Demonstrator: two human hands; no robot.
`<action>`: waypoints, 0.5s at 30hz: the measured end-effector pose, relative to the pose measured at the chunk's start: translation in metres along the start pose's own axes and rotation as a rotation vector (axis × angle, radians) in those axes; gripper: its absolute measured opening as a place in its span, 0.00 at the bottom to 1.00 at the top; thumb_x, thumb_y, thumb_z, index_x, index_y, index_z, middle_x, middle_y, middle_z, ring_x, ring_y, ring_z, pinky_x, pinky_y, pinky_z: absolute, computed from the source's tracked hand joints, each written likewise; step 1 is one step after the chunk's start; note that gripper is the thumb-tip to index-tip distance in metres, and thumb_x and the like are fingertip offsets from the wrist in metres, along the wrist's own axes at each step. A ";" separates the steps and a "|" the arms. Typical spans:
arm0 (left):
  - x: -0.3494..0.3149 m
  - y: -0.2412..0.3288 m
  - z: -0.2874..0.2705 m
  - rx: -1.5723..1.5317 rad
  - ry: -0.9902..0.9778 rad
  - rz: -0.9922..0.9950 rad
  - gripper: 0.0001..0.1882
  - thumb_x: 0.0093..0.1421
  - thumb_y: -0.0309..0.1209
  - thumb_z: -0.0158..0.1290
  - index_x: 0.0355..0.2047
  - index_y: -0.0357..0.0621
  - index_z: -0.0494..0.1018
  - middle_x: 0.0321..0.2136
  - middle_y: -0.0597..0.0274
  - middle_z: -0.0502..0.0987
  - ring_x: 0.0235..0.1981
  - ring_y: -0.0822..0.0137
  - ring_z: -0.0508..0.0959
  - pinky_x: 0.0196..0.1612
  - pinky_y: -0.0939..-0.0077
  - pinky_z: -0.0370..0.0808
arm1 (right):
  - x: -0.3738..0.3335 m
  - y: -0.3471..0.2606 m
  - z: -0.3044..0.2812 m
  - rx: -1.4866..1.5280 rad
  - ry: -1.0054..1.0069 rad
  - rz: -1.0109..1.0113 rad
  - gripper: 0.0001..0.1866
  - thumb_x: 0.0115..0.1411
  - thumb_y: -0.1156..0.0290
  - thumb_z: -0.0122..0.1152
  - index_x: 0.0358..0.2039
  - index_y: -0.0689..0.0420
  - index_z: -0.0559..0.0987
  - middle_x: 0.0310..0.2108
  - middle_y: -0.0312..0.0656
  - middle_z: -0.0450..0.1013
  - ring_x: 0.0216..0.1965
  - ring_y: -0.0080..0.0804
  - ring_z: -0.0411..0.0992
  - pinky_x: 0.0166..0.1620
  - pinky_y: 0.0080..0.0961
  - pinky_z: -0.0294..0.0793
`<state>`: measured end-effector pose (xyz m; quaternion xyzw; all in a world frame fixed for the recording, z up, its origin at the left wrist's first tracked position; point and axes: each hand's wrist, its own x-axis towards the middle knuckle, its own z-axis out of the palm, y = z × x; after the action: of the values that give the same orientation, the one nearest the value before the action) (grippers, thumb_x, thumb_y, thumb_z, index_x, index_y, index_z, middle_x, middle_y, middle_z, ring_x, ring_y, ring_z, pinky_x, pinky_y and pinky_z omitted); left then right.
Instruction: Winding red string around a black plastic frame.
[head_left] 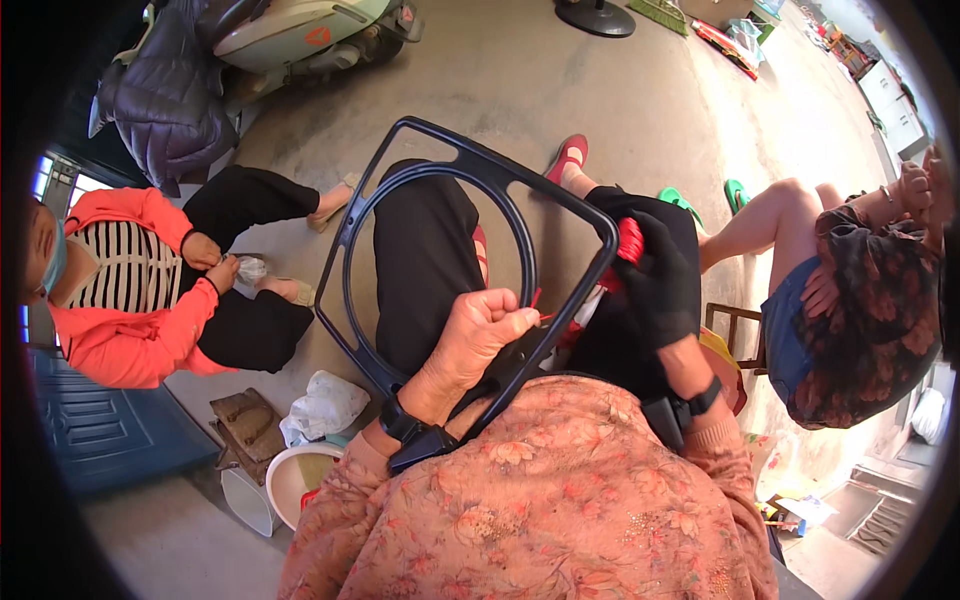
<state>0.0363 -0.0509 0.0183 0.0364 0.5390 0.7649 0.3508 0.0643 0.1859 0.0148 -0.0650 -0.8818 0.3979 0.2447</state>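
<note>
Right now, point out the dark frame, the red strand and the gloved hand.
dark frame [352,232]: head view, on its left bar.
red strand [536,297]: head view, on the bit sticking up past the left hand's fingertips.
right hand [655,285]: head view, on the back of its black glove.

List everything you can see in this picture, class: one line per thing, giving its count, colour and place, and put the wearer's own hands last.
frame: 1, dark blue, square with an inner ring, across the wearer's lap
red cord: 1, red, at the frame's right edge
scooter: 1, pale green, top left
padded jacket: 1, dark purple, draped by the scooter
seated person in orange jacket: 1, left
seated person in flowered top: 1, right
white bowl: 1, floor, lower left
white bag: 1, floor beside the bowl
wooden stool: 1, brown, under the right person
left hand: bare, pinching a red strand at the frame
right hand: black glove, gripping the red cord
</note>
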 end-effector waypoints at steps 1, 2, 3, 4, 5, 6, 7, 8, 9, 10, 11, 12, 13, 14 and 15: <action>0.000 0.001 0.002 -0.057 -0.035 -0.106 0.04 0.58 0.24 0.53 0.26 0.37 0.73 0.25 0.62 0.79 0.24 0.80 0.76 0.29 0.89 0.72 | 0.008 -0.006 0.016 -0.001 -0.005 0.037 0.24 0.50 0.71 0.67 0.49 0.59 0.73 0.36 0.42 0.74 0.36 0.29 0.72 0.40 0.26 0.73; 0.000 0.002 0.004 -0.072 -0.066 -0.155 0.04 0.58 0.24 0.54 0.27 0.37 0.73 0.25 0.61 0.79 0.25 0.78 0.78 0.28 0.89 0.74 | 0.014 -0.011 0.033 0.330 0.039 0.149 0.21 0.53 0.71 0.65 0.48 0.59 0.73 0.36 0.39 0.74 0.36 0.26 0.71 0.40 0.25 0.72; 0.001 0.002 0.006 -0.069 -0.070 -0.154 0.04 0.58 0.24 0.54 0.27 0.37 0.73 0.25 0.61 0.79 0.25 0.78 0.78 0.28 0.89 0.74 | 0.017 -0.016 0.045 0.643 0.067 0.337 0.19 0.55 0.70 0.63 0.47 0.59 0.73 0.35 0.36 0.73 0.35 0.24 0.71 0.41 0.24 0.72; 0.002 0.001 0.009 -0.081 -0.083 -0.181 0.04 0.58 0.25 0.54 0.27 0.37 0.74 0.24 0.64 0.78 0.24 0.80 0.76 0.28 0.90 0.73 | 0.018 -0.020 0.054 0.748 -0.070 0.424 0.17 0.58 0.69 0.60 0.47 0.59 0.72 0.36 0.34 0.72 0.35 0.22 0.70 0.41 0.22 0.71; 0.003 0.000 0.010 -0.111 -0.111 -0.193 0.05 0.58 0.25 0.55 0.27 0.37 0.74 0.23 0.67 0.77 0.23 0.82 0.75 0.27 0.91 0.72 | 0.017 -0.024 0.060 0.825 -0.209 0.657 0.15 0.60 0.69 0.57 0.46 0.59 0.72 0.36 0.33 0.70 0.35 0.20 0.69 0.42 0.21 0.71; 0.004 -0.001 0.009 -0.128 -0.143 -0.235 0.04 0.58 0.25 0.56 0.31 0.38 0.75 0.29 0.65 0.78 0.29 0.78 0.77 0.33 0.88 0.74 | 0.014 -0.026 0.061 1.119 -0.242 0.716 0.14 0.61 0.68 0.56 0.46 0.58 0.71 0.38 0.34 0.70 0.36 0.19 0.69 0.42 0.20 0.70; 0.004 -0.005 0.010 -0.125 -0.161 -0.231 0.04 0.58 0.25 0.56 0.31 0.38 0.75 0.29 0.65 0.78 0.29 0.78 0.77 0.33 0.88 0.74 | 0.009 -0.031 0.062 1.298 -0.236 0.717 0.13 0.62 0.67 0.55 0.45 0.57 0.70 0.39 0.35 0.70 0.36 0.19 0.69 0.43 0.20 0.70; 0.004 -0.008 0.011 -0.152 -0.125 -0.128 0.05 0.57 0.25 0.56 0.34 0.38 0.75 0.32 0.64 0.78 0.32 0.77 0.77 0.37 0.85 0.75 | 0.007 -0.034 0.059 1.300 -0.412 0.575 0.14 0.61 0.68 0.56 0.46 0.58 0.70 0.39 0.35 0.70 0.36 0.20 0.69 0.43 0.20 0.71; 0.004 -0.012 0.011 -0.205 -0.119 -0.019 0.08 0.57 0.25 0.56 0.37 0.38 0.75 0.36 0.63 0.78 0.35 0.75 0.77 0.40 0.83 0.75 | 0.006 -0.038 0.058 1.308 -0.556 0.461 0.15 0.61 0.69 0.57 0.47 0.58 0.70 0.39 0.35 0.70 0.37 0.21 0.70 0.43 0.21 0.72; 0.006 -0.015 0.010 -0.178 -0.084 0.072 0.13 0.57 0.25 0.57 0.43 0.39 0.73 0.40 0.63 0.76 0.39 0.73 0.76 0.45 0.79 0.75 | 0.004 -0.043 0.055 1.190 -0.590 0.316 0.25 0.56 0.68 0.62 0.53 0.60 0.68 0.38 0.35 0.70 0.38 0.26 0.71 0.42 0.23 0.73; 0.005 -0.016 0.006 -0.165 -0.075 -0.046 0.12 0.56 0.25 0.57 0.42 0.37 0.74 0.37 0.64 0.77 0.37 0.75 0.76 0.44 0.81 0.74 | 0.005 -0.047 0.052 1.193 -0.580 0.389 0.25 0.56 0.68 0.62 0.53 0.60 0.68 0.38 0.35 0.70 0.38 0.26 0.71 0.42 0.23 0.73; 0.006 -0.017 0.004 -0.133 -0.111 -0.046 0.10 0.56 0.24 0.56 0.40 0.36 0.75 0.35 0.65 0.77 0.35 0.77 0.76 0.43 0.82 0.73 | 0.006 -0.051 0.050 1.323 -0.633 0.437 0.27 0.55 0.68 0.63 0.54 0.60 0.67 0.39 0.36 0.70 0.38 0.26 0.71 0.43 0.23 0.73; 0.007 -0.017 0.003 -0.036 -0.116 -0.086 0.09 0.57 0.23 0.56 0.38 0.35 0.76 0.33 0.66 0.78 0.34 0.78 0.76 0.42 0.83 0.73 | 0.007 -0.054 0.046 1.454 -0.683 0.484 0.29 0.54 0.67 0.63 0.55 0.60 0.66 0.39 0.36 0.70 0.39 0.27 0.71 0.43 0.24 0.73; 0.007 -0.016 0.002 -0.034 -0.117 -0.084 0.09 0.57 0.23 0.56 0.38 0.35 0.76 0.33 0.66 0.78 0.34 0.78 0.76 0.42 0.83 0.73 | 0.009 -0.056 0.043 1.585 -0.735 0.528 0.30 0.53 0.67 0.64 0.55 0.60 0.65 0.40 0.37 0.71 0.40 0.28 0.72 0.44 0.24 0.74; 0.005 -0.014 0.002 -0.020 -0.147 -0.076 0.07 0.57 0.23 0.56 0.36 0.35 0.76 0.32 0.66 0.78 0.34 0.79 0.76 0.40 0.85 0.72 | 0.011 -0.056 0.039 1.715 -0.788 0.569 0.32 0.52 0.66 0.65 0.56 0.60 0.65 0.40 0.37 0.71 0.40 0.29 0.72 0.44 0.25 0.74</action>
<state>0.0402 -0.0443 0.0058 0.0686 0.5051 0.7517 0.4185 0.0403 0.1253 0.0386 0.0621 -0.2644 0.9398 -0.2073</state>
